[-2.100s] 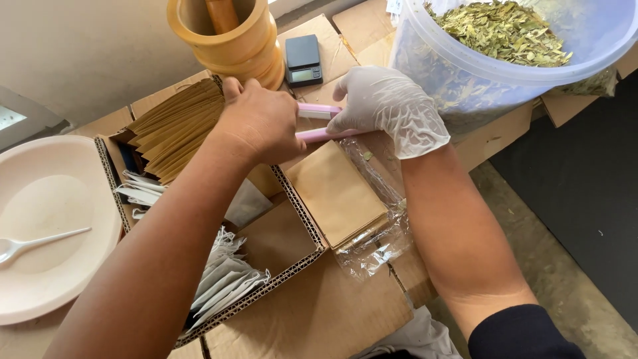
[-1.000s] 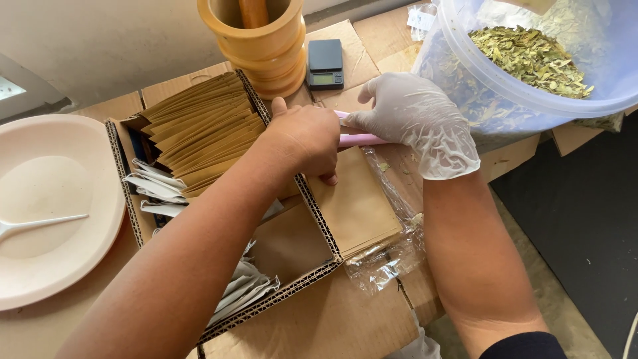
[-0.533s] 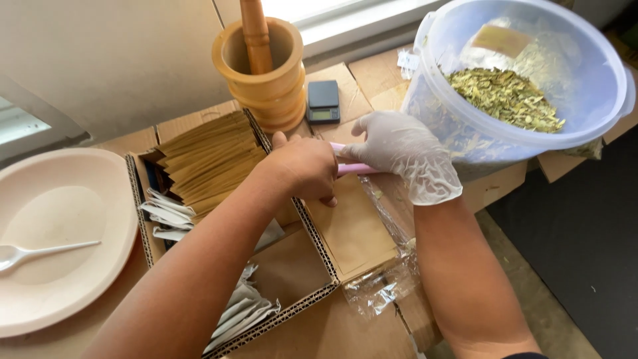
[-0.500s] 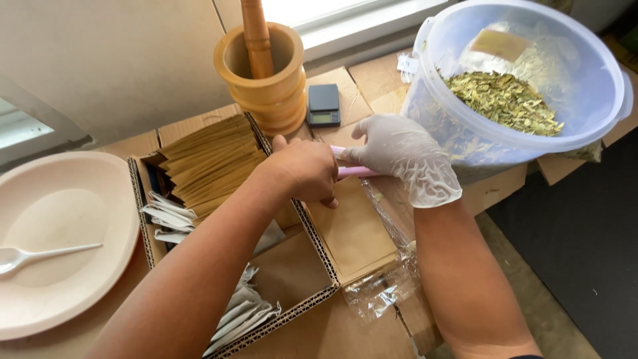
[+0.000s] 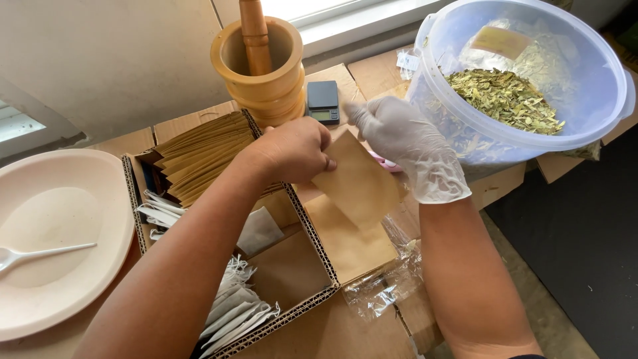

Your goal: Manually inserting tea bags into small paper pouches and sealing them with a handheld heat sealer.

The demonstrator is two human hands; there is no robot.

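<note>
My bare left hand (image 5: 292, 149) grips the left edge of a flat brown paper pouch (image 5: 355, 183) and holds it tilted above a stack of like pouches (image 5: 349, 246). My gloved right hand (image 5: 407, 143) pinches the pouch's upper right edge. A pink bar-shaped tool (image 5: 385, 161) peeks out beneath the right hand, mostly hidden. Crumpled clear plastic wrap (image 5: 385, 282) lies under the stack's near end.
A wooden mortar with pestle (image 5: 262, 63) and a small black scale (image 5: 323, 103) stand behind. A clear tub of dried green leaves (image 5: 525, 93) sits right. A cardboard box (image 5: 312, 233) holds brown pouches (image 5: 199, 153) and white sachets (image 5: 232, 306). A beige plate (image 5: 60, 199) carries a white spoon (image 5: 40, 252).
Both hands left the pink tool, which they had pressed together. One brown pouch has been lifted off the stack and now hangs tilted between the hands.
</note>
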